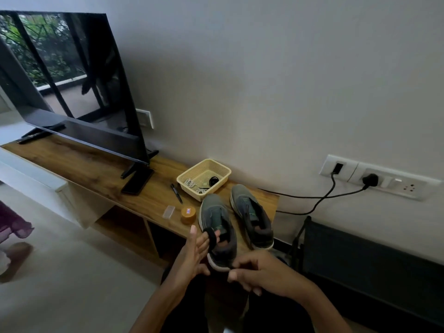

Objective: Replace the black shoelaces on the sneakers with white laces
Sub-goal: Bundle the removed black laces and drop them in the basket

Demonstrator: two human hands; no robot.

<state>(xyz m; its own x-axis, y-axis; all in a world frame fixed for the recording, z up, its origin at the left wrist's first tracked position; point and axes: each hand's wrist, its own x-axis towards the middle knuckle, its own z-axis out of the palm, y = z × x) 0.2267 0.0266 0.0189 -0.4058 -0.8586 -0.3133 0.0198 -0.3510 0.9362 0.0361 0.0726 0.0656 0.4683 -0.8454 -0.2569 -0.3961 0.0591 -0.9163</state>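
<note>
Black lace [212,237] loops round the left hand's [192,257] straight fingers, above the near sneaker [217,219]. The right hand [262,272] is curled, and I cannot tell what it holds. Behind are a basket [204,160] with white laces [189,182], a pen [176,193], a tub [188,215] and a TV [72,80], all on a wooden shelf [84,164].

Two grey sneakers stand on the one bench [96,169]: the left sneaker [217,224] and the right sneaker [251,212]. Beyond them sit one yellow basket [203,160], one pen [176,193], one clear case [168,211], one orange tub [188,216] and, far left, one television [72,80]. Two hands show nearest: the left hand [192,255] and the right hand [259,272].
</note>
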